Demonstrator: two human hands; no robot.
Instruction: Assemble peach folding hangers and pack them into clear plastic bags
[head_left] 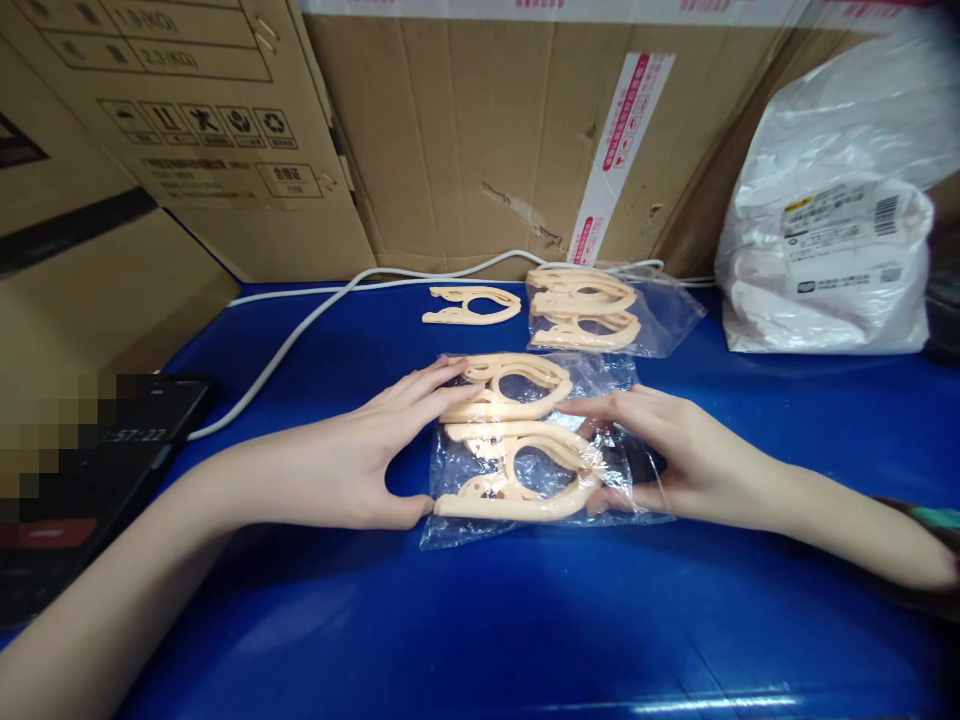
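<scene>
Two cream folding clothes hangers, an upper hanger (517, 412) and a lower hanger (517, 508), lie folded in a clear plastic bag (450, 535). My left hand (360, 450) rests at the bag's left side, fingers stretched over the upper hanger's ends and thumb by the lower one's tip. At the right, my right hand (675, 450) grips the bag's side, its forefinger on the upper hanger and thumb beside the lower one. Some of its fingers are hidden behind the crinkled plastic.
Behind lie a loose folded hanger (491, 318) and another bagged pair of hangers (585, 335). A white plastic package (825, 260) stands back right. A white cable (292, 350) runs to a phone (142, 420) at left. Cardboard boxes (465, 140) wall the blue table (480, 620).
</scene>
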